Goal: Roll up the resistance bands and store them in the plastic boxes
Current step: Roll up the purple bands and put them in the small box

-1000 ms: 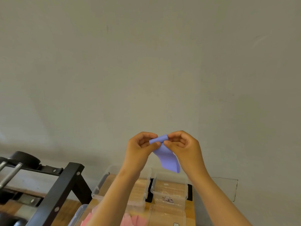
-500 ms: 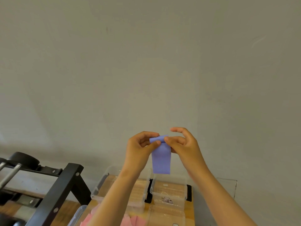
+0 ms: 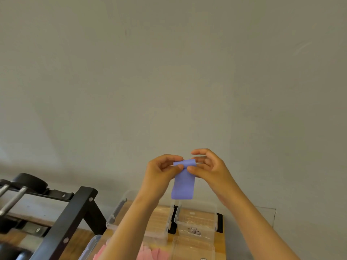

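Purple band held mid-frame against wall, above plastic boxes on tabletop. Top edge turned into small roll, tail hanging flat and straight. Left hand pinches roll's left end. Right hand pinches right end with thumb, index finger lifted clear, probably re-gripping for next turn. Second ago tail twisted toward right, now squared; right fingers then all curled on roll, now partly spread. Rolling barely begun, most of band still loose, not yet boxed
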`<action>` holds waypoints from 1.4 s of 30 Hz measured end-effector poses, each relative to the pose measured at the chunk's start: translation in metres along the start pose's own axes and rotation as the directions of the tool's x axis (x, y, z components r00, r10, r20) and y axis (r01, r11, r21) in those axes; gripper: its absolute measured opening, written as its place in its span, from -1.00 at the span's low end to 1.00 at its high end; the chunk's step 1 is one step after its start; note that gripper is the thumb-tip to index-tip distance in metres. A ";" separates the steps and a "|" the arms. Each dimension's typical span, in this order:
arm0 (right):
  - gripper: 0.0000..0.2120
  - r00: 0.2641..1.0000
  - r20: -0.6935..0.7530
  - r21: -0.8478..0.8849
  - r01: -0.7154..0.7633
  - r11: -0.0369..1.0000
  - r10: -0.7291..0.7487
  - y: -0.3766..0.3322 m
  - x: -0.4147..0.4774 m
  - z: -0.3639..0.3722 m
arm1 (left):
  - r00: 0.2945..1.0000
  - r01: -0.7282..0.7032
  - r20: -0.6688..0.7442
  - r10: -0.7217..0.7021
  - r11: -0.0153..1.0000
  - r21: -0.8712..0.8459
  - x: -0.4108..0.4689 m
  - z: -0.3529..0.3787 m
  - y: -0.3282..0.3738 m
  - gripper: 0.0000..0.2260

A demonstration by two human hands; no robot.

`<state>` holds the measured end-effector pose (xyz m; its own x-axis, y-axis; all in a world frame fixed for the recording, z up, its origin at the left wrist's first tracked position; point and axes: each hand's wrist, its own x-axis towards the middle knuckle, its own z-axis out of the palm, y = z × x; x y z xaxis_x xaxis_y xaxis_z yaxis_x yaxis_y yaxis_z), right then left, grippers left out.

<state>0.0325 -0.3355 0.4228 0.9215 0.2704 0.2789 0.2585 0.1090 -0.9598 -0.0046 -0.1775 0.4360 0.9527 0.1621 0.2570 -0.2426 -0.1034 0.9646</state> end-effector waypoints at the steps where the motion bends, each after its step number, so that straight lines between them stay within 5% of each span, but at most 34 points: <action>1: -0.74 1.000 -0.003 -0.001 -0.016 1.000 0.016 0.001 0.001 0.001 | 1.000 -0.016 0.008 0.016 1.000 0.008 0.000 -0.001 -0.001 -0.86; 20: -0.80 1.000 -0.004 -0.172 0.001 0.985 -0.002 0.001 0.004 0.000 | 0.995 0.067 0.074 -0.065 0.997 -0.033 -0.002 -0.003 -0.003 -0.88; 42: -0.85 0.993 0.090 0.013 -0.076 0.997 0.075 -0.003 -0.001 -0.010 | 0.998 -0.048 0.037 0.043 0.986 0.162 0.001 -0.005 -0.008 -0.88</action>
<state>0.0339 -0.3461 0.4254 0.9084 0.3629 0.2077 0.1835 0.1006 -0.9779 -0.0026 -0.1712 0.4292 0.9477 0.1211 0.2955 -0.2552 -0.2691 0.9287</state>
